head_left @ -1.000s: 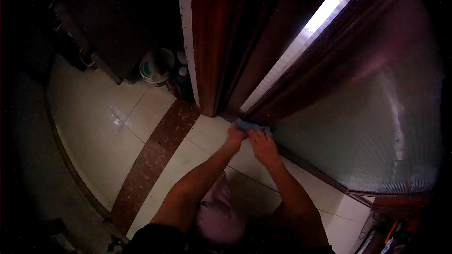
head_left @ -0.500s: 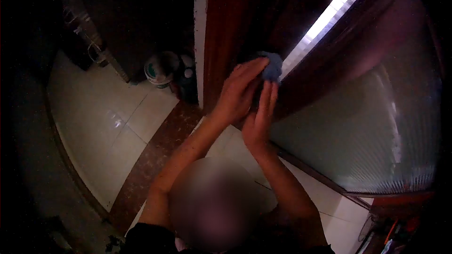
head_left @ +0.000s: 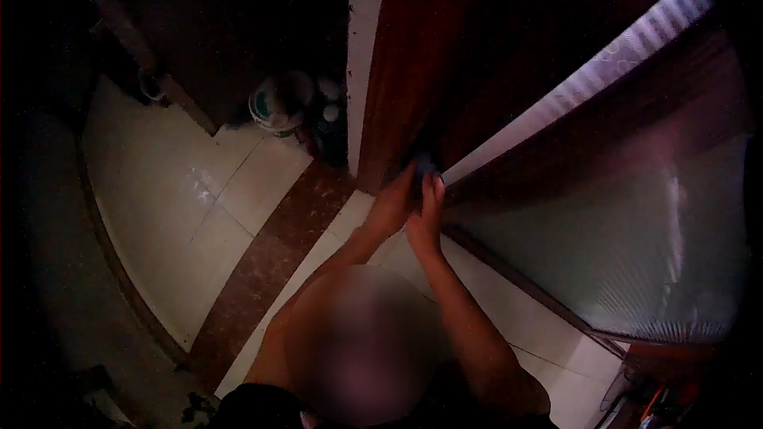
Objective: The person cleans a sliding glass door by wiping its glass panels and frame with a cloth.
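A crumpled blue cloth is held against the dark red-brown wooden panel, at the lower end of a pale ribbed glass strip. My left hand is closed at the cloth's left side; its fingertips are lost in shadow. From below, my right hand grips the cloth's lower right edge, fingers together and bent. The two hands are close together, and most of the cloth is hidden between them.
A ribbed glass panel spreads to the right. A white bucket stands at the back left, beside a pale wall edge. Light floor tiles border a brown stone strip. Assorted items lie lower right.
Both hands and the blue cloth have moved down and slightly left along the panel. The view has shifted a little, and the glass strip looks dimmer.
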Demonstrator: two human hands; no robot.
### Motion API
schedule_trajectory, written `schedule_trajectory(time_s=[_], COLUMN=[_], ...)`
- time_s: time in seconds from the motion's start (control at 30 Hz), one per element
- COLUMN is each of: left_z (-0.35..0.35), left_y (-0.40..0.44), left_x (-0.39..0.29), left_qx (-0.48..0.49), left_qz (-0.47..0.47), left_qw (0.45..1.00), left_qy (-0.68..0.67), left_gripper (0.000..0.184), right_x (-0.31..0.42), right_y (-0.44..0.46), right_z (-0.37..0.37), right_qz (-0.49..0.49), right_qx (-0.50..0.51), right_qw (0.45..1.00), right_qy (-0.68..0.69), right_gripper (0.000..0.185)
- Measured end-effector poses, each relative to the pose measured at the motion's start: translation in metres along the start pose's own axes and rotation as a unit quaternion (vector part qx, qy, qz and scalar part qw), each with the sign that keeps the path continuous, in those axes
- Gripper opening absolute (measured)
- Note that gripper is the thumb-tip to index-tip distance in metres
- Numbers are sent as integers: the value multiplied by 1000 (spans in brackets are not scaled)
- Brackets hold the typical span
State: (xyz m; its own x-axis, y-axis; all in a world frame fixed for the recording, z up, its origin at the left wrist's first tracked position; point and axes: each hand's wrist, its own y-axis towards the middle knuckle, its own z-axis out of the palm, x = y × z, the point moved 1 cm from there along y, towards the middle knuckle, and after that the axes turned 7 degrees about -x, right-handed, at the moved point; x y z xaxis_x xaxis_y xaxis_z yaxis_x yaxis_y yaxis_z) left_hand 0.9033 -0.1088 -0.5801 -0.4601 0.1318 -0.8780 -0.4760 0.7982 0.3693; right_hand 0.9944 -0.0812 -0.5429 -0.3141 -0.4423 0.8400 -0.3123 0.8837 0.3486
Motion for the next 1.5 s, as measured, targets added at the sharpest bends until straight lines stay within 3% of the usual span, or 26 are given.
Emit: schedule_trajectory(time_s=[0.07,0.1,0.17,0.23,0.33,0.4,0.5,0.63,0.87,1.1,1.17,1.2,1.3,1.4,1.5], left_z=[9,12,26,46,72,84,91,84,23,-54,-57,-60,-56,-54,-32], left_y=[-16,-22,-36,-43,-45,-41,-39,-41,-14,12,14,14,8,15,26], left_x=[18,34,64,93,131,146,152,137,17,-133,-162,-183,-216,-273,-321], left_qx=[-15,-1,25,32,43,43,32,7,-57,4,50,101,136,60,-78], left_qz=[30,-12,-95,-140,-209,-245,-285,-301,-304,-65,58,92,159,189,266], left_qw=[999,1000,994,989,977,968,954,939,909,973,983,983,976,978,960], left_qy=[37,9,-50,-26,-4,-27,-93,-167,-279,-222,-164,-126,-57,-59,-34], left_gripper=[56,54,52,50,48,48,48,48,46,34,32,27,30,29,29], right_x=[-91,-121,-112,-101,-120,-175,-190,-139,-67,73,73,72,95,103,129], right_y=[-13,-17,-14,-10,-14,-22,-21,-39,-27,-18,-29,-34,-44,-42,-7], right_z=[21,31,40,44,54,66,71,76,36,-63,-80,-90,-125,-167,-217], right_qz=[35,53,173,303,438,432,404,281,278,132,128,124,89,76,-131], right_qx=[39,58,86,70,18,27,40,-56,-17,-43,-94,-121,-208,-254,-375], right_qw=[998,996,975,931,884,897,912,945,917,919,907,899,899,929,917], right_qy=[-34,-51,107,191,163,93,59,156,286,368,390,401,374,259,-37], right_gripper=[49,49,47,46,44,44,44,48,56,63,63,64,68,71,70])
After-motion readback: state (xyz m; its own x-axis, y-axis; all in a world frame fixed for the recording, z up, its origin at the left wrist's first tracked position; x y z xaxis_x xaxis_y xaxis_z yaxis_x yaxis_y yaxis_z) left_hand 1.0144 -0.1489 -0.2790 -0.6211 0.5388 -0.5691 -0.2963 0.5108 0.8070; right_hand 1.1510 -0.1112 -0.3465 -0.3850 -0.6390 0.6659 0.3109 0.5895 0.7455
